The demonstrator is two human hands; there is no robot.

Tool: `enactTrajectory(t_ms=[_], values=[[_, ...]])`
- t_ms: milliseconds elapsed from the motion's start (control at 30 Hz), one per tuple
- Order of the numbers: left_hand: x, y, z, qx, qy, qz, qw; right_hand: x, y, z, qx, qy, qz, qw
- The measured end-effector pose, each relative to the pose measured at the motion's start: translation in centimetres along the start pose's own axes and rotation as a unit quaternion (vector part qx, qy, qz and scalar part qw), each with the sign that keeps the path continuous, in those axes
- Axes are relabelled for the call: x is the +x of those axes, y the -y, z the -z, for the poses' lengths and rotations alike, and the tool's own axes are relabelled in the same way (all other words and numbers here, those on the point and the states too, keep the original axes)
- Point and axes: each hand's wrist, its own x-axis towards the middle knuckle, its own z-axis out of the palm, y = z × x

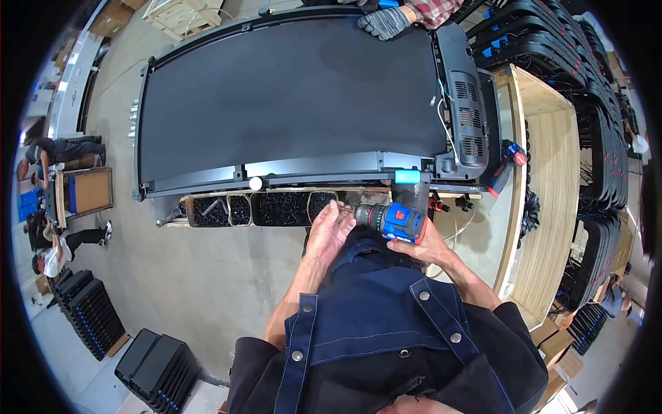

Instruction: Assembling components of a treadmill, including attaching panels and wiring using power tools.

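Observation:
My right hand point(422, 247) grips a blue and black cordless drill point(398, 221), its chuck pointing left. At the tip of the drill, my left hand point(329, 233) is closed in a pinch; whatever small piece the fingers hold cannot be made out. Both hands are in front of my body, just short of a treadmill deck point(289, 93) with a wide black belt. Along its near side runs a grey metal rail point(310, 165). Bins of dark screws and small hardware point(281, 208) stand under that rail, beside my left hand.
A co-worker's gloved hand point(383, 24) rests on the deck's far edge. A motor cover point(470, 117) with vents and loose white wires is at the right end. Another power tool point(507, 168) lies beside it. A wooden crate point(552, 193) stands right; stacked black parts point(157, 369) stand lower left.

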Motion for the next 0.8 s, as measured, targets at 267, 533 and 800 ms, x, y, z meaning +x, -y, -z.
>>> enactTrajectory(t_ms=[267,533,800], values=[[-0.1,0.3,-2.7,-0.04,-0.036,-0.002,0.999,-1.2,1.2,-0.4,-0.003,-0.04,-0.004,0.999],[0.7,0.0,-3.5,0.058,-0.021,0.001,0.998,-1.7,2.3,1.4,-0.077,-0.029,-0.054,0.995],[2.0,-0.2,-7.0,0.088,0.089,-0.004,0.992,-2.5,5.3,2.6,-0.026,-0.06,-0.058,0.996]])
